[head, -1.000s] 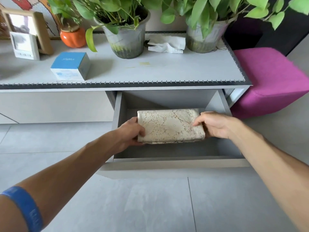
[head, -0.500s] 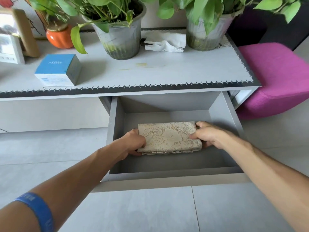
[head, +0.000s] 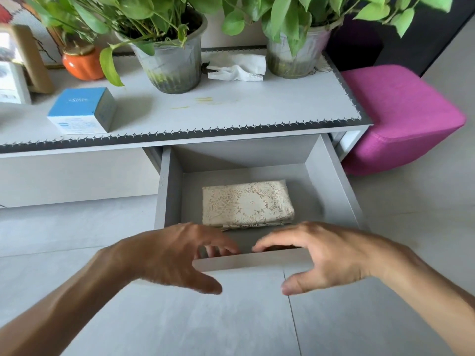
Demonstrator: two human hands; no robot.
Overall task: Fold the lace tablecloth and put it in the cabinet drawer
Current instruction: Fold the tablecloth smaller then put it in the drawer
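Hands left tablecloth (head: 246,202) — now over drawer (head: 253,262) front edge | tablecloth centred

On the tabletop (head: 231,111), a blue and white box (head: 82,110) sits near the left. Behind it stand an orange pot (head: 82,63) and a wooden frame (head: 33,57). Two potted plants (head: 171,60) (head: 295,55) flank a crumpled white tissue (head: 239,68). A magenta stool (head: 401,119) rests on the tiled floor (head: 180,317) at right.

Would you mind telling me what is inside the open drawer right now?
The folded lace tablecloth lies alone on the drawer floor. The left hand and right hand cover the front strip, so anything there is hidden.
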